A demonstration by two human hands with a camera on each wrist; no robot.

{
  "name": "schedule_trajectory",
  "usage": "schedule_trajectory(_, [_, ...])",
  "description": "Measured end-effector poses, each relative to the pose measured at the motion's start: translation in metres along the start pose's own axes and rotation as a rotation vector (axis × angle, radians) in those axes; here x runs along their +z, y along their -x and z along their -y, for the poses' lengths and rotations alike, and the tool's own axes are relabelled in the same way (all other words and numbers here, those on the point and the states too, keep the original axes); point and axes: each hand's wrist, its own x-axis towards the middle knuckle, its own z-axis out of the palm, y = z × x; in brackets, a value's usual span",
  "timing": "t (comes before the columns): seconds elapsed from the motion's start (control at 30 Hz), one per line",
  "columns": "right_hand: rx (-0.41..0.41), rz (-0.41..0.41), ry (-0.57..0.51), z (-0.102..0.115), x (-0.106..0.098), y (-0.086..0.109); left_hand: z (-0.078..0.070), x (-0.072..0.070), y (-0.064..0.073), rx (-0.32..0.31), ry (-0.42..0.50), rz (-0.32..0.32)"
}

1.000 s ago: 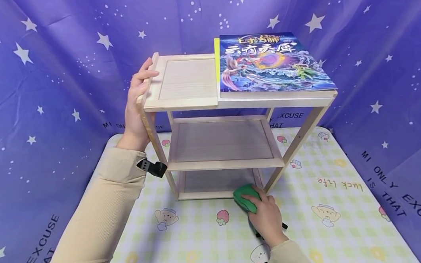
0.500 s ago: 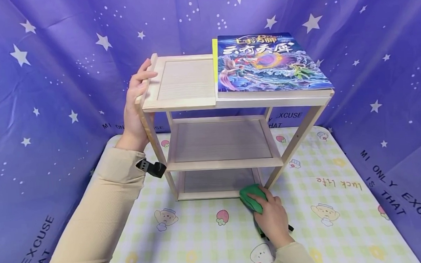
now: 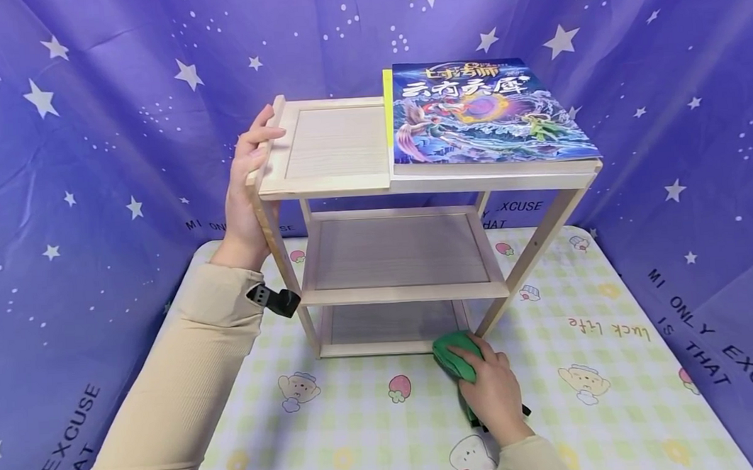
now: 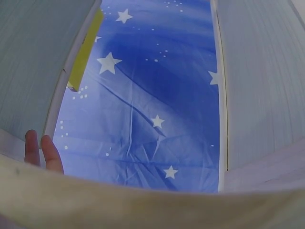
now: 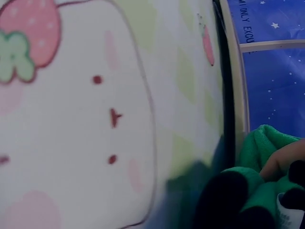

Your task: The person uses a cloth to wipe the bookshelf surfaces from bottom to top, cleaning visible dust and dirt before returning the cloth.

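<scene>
A three-tier wooden shelf point(image 3: 405, 293) stands on the table. My left hand point(image 3: 246, 192) holds its top left side, fingers over the edge of the top board. In the left wrist view, two fingertips point(image 4: 49, 151) of that hand show past the wooden edge. A green cloth point(image 3: 454, 355) is bunched in my right hand point(image 3: 495, 392), which presses it on the right end of the bottom tier's front edge. The right wrist view catches the same cloth point(image 5: 264, 143) beside the shelf's edge, with part of a finger on it.
Books lie on the right half of the top tier, the uppermost with a blue illustrated cover point(image 3: 485, 116); a yellow edge point(image 3: 389, 106) shows below it. A checked tablecloth point(image 3: 335, 422) covers the table. Purple star-print curtains point(image 3: 122, 135) close in the back and sides.
My right hand has slid the green cloth to the right along the bottom tier's front edge, mostly in the first half second. My left hand keeps its place on the shelf.
</scene>
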Motion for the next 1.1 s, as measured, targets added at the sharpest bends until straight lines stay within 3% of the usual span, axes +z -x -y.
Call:
schedule_trajectory(0.33, [0.044,0.026,-0.095,0.004,-0.018,0.003,0.000,0.000,0.000,0.003,0.007,-0.003])
schedule_trajectory(1.1, [-0.201,-0.245,-0.086,0.019,-0.057,0.014,0.000,0.000,0.000,0.020,0.021,0.002])
